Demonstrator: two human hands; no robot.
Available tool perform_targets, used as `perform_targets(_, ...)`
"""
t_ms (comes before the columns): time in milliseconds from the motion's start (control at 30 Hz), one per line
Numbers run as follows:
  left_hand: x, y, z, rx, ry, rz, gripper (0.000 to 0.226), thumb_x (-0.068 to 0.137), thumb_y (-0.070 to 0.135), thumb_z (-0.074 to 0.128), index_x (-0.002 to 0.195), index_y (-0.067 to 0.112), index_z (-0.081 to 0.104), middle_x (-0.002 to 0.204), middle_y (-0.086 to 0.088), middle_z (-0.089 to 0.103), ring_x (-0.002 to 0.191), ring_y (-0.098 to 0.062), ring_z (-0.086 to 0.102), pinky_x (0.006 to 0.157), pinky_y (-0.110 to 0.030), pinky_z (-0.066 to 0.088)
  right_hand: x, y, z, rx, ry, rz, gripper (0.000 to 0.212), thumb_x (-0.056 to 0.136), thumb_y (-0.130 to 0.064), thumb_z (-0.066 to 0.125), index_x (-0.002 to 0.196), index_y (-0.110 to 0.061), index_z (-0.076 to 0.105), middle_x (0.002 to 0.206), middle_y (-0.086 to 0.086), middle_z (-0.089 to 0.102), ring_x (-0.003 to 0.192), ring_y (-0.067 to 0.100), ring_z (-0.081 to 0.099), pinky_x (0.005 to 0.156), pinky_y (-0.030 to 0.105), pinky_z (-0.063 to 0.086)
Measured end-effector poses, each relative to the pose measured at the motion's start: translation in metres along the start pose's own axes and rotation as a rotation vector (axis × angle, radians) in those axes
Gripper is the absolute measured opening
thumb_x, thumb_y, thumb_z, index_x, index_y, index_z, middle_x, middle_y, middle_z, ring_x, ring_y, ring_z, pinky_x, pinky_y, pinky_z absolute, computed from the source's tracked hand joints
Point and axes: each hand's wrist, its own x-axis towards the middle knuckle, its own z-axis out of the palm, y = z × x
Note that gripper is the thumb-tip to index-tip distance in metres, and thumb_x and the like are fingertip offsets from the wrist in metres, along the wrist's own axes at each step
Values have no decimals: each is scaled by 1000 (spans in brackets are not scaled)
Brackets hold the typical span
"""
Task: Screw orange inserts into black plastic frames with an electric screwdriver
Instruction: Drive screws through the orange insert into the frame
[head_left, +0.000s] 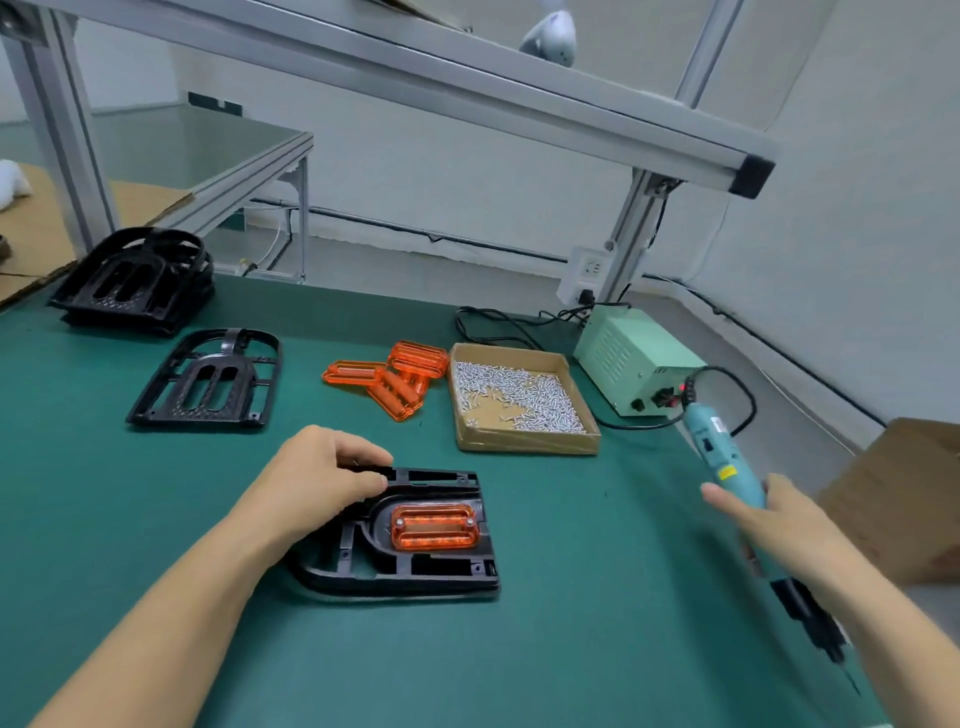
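On the near part of the green desk (156, 519) lies a black frame (405, 566) with an orange insert (435, 527) seated in its middle, and the left hand (317, 478) rests on the frame's far left corner, fingers (363, 457) curled over its edge. The right hand (779, 525) grips the teal electric screwdriver (724, 457) at the right, bit pointing down and toward the near edge — clear of the frame. Farther off lie loose orange inserts (395, 379), a cardboard tray of screws (519, 397) just to their right, and at the left a single empty frame (208, 379) with a stack of frames (135, 280) beyond it.
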Motion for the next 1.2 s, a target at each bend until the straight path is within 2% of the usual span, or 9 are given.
perform_targets(67, -1, 0, 0, -23, -1, -11, 24, 77, 10, 75, 81, 33, 74, 87, 14, 72, 87, -3, 65, 83, -26, 48, 0, -1, 9, -161, -31, 17, 46, 86, -53, 62, 88, -11, 44, 64, 11, 67, 44, 22, 59, 50, 29, 45)
perform_targets(167, -1, 0, 0, -34, 2, -21, 22, 76, 11, 76, 79, 33, 75, 80, 16, 73, 81, -4, 68, 84, -27, 50, 2, -7, 20, -394, -61, 30, 47, 88, -58, 56, 87, -13, 42, 77, 7, 62, 59, 23, 60, 52, 29, 43)
perform_targets(333, -1, 0, -1, -21, -2, -21, 21, 76, 13, 76, 79, 34, 75, 78, 18, 73, 76, -3, 68, 84, -29, 51, 11, -22, 32, -627, 11, 3, 46, 91, -61, 49, 90, -15, 45, 75, -3, 50, 74, 20, 55, 51, 27, 34)
perform_targets(500, 0, -1, -1, -23, -1, -12, 22, 75, 13, 77, 78, 34, 75, 78, 19, 72, 78, -2, 67, 83, -27, 50, 17, -35, 37, -806, 102, -39, 52, 85, -68, 48, 69, -19, 45, 69, -6, 51, 62, 14, 51, 50, 22, 33)
perform_targets(667, 2, -3, 0, -17, 3, -8, 22, 76, 13, 77, 77, 35, 75, 78, 19, 72, 78, -1, 67, 82, -27, 50, 21, -35, 34, -742, 63, -22, 56, 81, -73, 49, 70, -18, 47, 72, -5, 56, 62, 13, 51, 51, 22, 34)
perform_targets(833, 3, -5, 0, -21, 2, -14, 21, 76, 13, 76, 79, 34, 75, 78, 18, 73, 82, -3, 67, 84, -28, 50, 16, -29, 31, -694, 33, -10, 63, 76, -84, 42, 79, -21, 51, 79, -6, 58, 73, 14, 57, 55, 24, 36)
perform_targets(1000, 1, 0, -1, -56, -37, 9, 22, 79, 12, 74, 82, 33, 74, 83, 17, 73, 84, -2, 66, 75, -19, 47, 15, -32, 26, -672, 55, -53, 66, 78, -84, 36, 103, -25, 54, 83, -7, 57, 82, 18, 58, 63, 26, 40)
perform_targets(1100, -3, 3, -5, -103, -41, 25, 16, 83, 18, 72, 92, 30, 74, 92, 16, 72, 91, 3, 63, 73, -10, 40, 13, -37, 22, -658, 20, -70, 66, 80, -82, 36, 112, -27, 55, 89, -4, 56, 87, 21, 56, 68, 29, 42)
perform_targets(1200, -12, 2, -12, -125, -9, 38, 17, 84, 28, 69, 101, 31, 73, 99, 23, 68, 96, 16, 54, 76, -6, 33, 10, -42, 18, -649, -29, -85, 69, 81, -81, 36, 120, -26, 54, 101, 1, 59, 94, 24, 55, 72, 32, 43)
